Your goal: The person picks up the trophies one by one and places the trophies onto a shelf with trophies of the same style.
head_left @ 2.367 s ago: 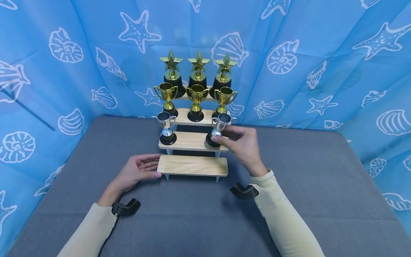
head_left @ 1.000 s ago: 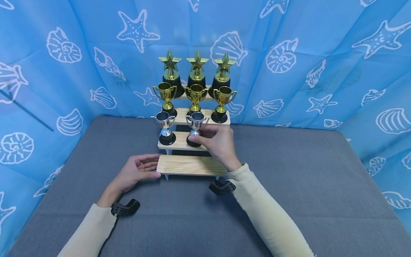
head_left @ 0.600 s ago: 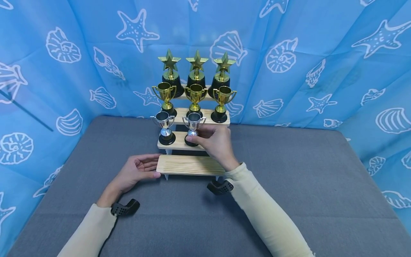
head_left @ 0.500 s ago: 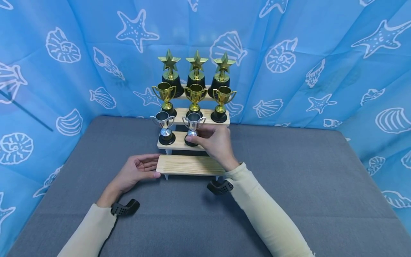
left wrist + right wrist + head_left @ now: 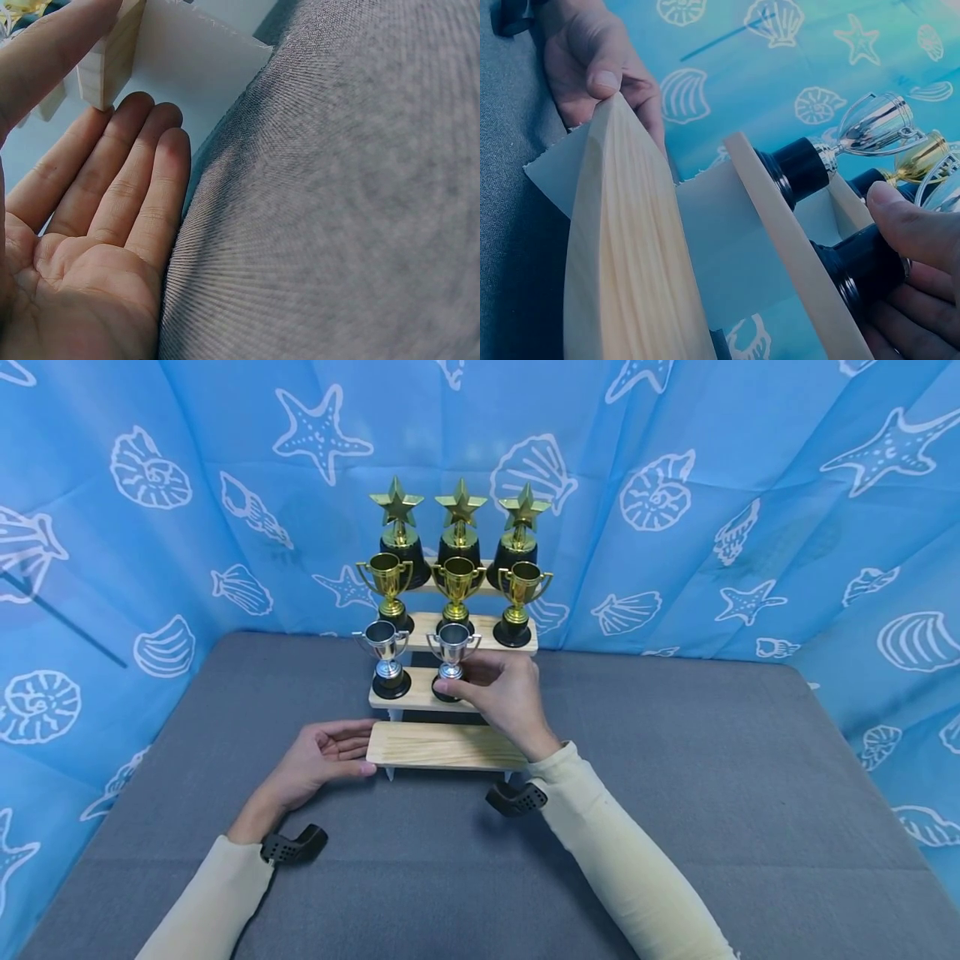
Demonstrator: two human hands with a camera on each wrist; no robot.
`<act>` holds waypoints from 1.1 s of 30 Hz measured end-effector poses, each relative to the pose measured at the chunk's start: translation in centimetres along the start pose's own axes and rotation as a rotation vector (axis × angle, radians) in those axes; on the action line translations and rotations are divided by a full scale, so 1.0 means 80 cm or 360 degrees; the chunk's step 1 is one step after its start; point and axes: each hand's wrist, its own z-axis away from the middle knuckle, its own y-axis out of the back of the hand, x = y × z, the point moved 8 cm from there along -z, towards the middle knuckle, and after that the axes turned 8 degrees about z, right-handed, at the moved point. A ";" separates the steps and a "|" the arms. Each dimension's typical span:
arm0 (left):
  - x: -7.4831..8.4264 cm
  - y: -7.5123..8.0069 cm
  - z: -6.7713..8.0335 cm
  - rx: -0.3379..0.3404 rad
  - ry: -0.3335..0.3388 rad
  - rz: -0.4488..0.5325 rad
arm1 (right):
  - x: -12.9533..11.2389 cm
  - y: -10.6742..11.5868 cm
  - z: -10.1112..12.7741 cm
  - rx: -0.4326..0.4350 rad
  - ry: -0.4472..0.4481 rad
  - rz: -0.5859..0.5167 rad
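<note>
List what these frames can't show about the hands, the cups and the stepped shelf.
- Right hand on the middle silver cup: head view, the hand covers the right end of that step; anything standing there is hidden.
- Same cup's black base: right wrist view, fingers cover part of it, so contact with the step is unclear.
- Left hand: left wrist view, thumb cut by the frame edge.
- Cup lettering: too small to read.
</note>
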 end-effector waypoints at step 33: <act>0.049 0.027 0.006 -0.0094 -0.0090 -0.0167 | 0.084 0.146 0.054 0.0247 -0.0064 0.0358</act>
